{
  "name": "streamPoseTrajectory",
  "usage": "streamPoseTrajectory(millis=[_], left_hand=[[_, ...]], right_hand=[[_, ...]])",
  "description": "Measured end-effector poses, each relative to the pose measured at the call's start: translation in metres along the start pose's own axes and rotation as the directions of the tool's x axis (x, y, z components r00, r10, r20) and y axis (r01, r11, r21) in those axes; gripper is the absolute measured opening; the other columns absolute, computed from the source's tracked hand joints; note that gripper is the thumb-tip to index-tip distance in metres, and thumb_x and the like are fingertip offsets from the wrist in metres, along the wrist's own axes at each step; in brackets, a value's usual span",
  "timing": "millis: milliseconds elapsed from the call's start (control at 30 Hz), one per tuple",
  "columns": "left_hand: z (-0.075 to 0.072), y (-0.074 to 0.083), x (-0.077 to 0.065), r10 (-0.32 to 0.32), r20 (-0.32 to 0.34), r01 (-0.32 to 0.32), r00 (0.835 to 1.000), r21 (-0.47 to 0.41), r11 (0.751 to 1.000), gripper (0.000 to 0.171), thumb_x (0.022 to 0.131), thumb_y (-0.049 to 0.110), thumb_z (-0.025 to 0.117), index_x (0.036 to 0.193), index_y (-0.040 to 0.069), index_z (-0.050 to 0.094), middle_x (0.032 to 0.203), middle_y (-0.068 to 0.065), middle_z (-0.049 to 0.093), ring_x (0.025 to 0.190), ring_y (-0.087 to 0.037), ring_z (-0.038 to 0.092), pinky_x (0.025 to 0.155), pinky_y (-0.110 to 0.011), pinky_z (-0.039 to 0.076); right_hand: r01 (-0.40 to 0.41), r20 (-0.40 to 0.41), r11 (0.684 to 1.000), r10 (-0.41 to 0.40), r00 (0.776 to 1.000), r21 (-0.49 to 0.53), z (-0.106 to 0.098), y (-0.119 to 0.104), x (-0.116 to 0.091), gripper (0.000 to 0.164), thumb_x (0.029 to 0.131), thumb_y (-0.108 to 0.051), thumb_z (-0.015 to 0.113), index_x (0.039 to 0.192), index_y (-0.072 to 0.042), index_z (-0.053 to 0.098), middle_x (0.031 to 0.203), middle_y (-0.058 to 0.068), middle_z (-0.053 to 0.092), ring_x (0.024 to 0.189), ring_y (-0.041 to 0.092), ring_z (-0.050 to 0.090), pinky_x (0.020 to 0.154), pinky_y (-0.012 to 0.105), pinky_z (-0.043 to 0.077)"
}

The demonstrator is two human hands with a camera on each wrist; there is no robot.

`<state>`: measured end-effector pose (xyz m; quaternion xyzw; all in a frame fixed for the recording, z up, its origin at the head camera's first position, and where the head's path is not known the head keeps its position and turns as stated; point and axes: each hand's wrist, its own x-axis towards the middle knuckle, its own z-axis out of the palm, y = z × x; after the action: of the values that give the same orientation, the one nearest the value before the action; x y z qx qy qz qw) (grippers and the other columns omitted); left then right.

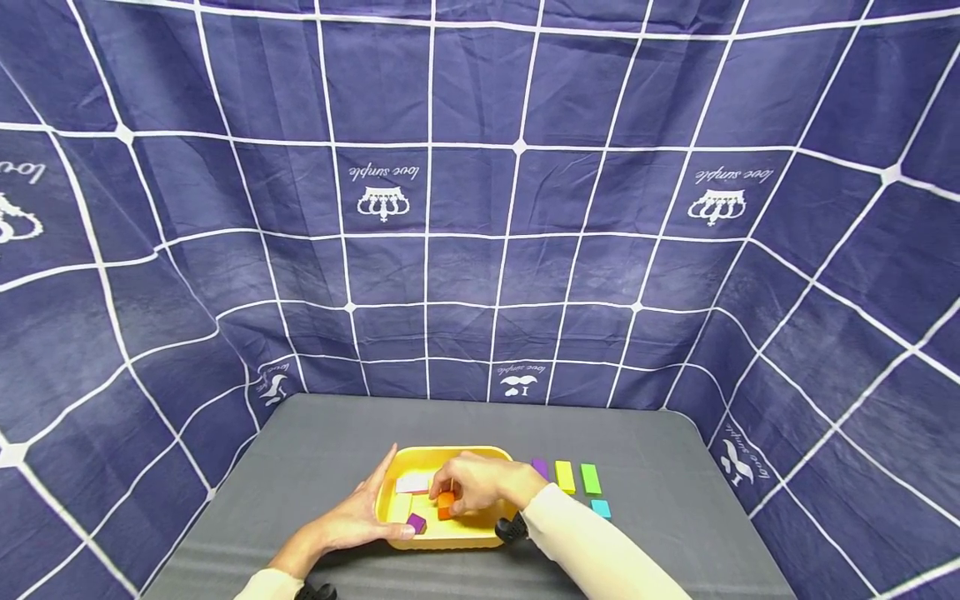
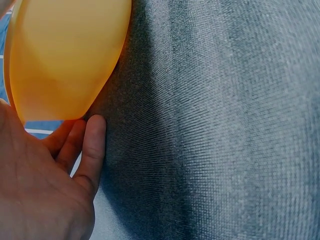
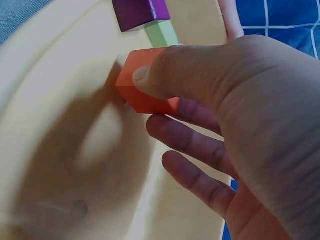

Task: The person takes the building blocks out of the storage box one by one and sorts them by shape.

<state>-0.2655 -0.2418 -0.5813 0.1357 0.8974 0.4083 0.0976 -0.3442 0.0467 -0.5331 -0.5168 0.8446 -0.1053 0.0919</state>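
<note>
My right hand (image 1: 480, 482) reaches into a yellow plastic basin (image 1: 450, 542) and pinches an orange block (image 3: 145, 102) between thumb and fingers. Its two lower fingers stand apart from the block in the right wrist view. A purple block (image 3: 140, 12) and a light green block (image 3: 162, 34) sit in the basin just beyond the orange one. Also inside, at the left, is a whitish block (image 1: 412, 483). My left hand (image 1: 352, 515) spans the basin's left end, thumb near the purple block at the front rim. In the left wrist view its straight fingers touch the basin's outer wall.
Right of the basin, a purple block (image 1: 540, 468), a yellow block (image 1: 565, 477) and a green block (image 1: 591, 479) lie in a row, with a light blue block (image 1: 601, 508) nearer. The grey cloth surface (image 1: 660, 517) meets a blue checked curtain (image 1: 480, 275) behind.
</note>
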Motion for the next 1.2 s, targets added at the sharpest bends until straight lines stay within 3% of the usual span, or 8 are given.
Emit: streamPoseTrajectory(millis=[367, 667, 967, 1200], left_hand=[[0.002, 0.001, -0.003, 0.03, 0.0, -0.03, 1.0, -0.01, 1.0, 0.146, 0.086, 0.043, 0.104, 0.188, 0.012, 0.005, 0.183, -0.033, 0.04, 0.163, -0.067, 0.039, 0.125, -0.089, 0.039], [0.002, 0.001, -0.004, 0.028, 0.006, -0.028, 1.0, -0.005, 1.0, 0.146, 0.086, 0.045, 0.103, 0.189, 0.016, 0.004, 0.185, -0.034, 0.035, 0.163, -0.071, 0.037, 0.125, -0.091, 0.037], [0.0, -0.001, -0.004, 0.043, -0.007, -0.043, 0.999, 0.014, 0.999, 0.146, 0.087, 0.044, 0.103, 0.189, 0.013, 0.003, 0.188, -0.034, 0.031, 0.166, -0.072, 0.032, 0.127, -0.092, 0.033], [0.0, -0.002, -0.004, 0.047, -0.009, -0.047, 0.999, 0.003, 0.999, 0.146, 0.087, 0.043, 0.103, 0.188, 0.012, 0.004, 0.188, -0.034, 0.029, 0.166, -0.071, 0.033, 0.128, -0.091, 0.032]], right_hand=[[-0.033, -0.119, 0.999, 0.035, 0.992, 0.016, -0.008, -0.002, -0.026, 0.042, 0.099, -0.015, 0.09, 0.14, -0.017, 0.082, 0.127, -0.008, 0.085, 0.111, 0.0, 0.076, 0.102, 0.013, 0.058], [-0.028, -0.236, 0.995, 0.05, 0.97, 0.095, -0.014, 0.004, -0.054, 0.037, 0.099, -0.007, 0.086, 0.136, -0.009, 0.083, 0.129, -0.002, 0.083, 0.114, 0.002, 0.076, 0.108, 0.021, 0.062], [-0.024, -0.327, 0.999, 0.036, 0.944, 0.039, -0.025, 0.011, -0.087, 0.037, 0.098, -0.01, 0.088, 0.134, -0.015, 0.084, 0.119, -0.005, 0.08, 0.109, 0.008, 0.075, 0.102, 0.024, 0.063], [0.002, -0.383, 0.999, 0.014, 0.924, 0.041, -0.028, 0.016, -0.113, 0.04, 0.095, -0.005, 0.087, 0.134, -0.01, 0.083, 0.116, -0.002, 0.079, 0.102, 0.017, 0.076, 0.089, 0.022, 0.062]])
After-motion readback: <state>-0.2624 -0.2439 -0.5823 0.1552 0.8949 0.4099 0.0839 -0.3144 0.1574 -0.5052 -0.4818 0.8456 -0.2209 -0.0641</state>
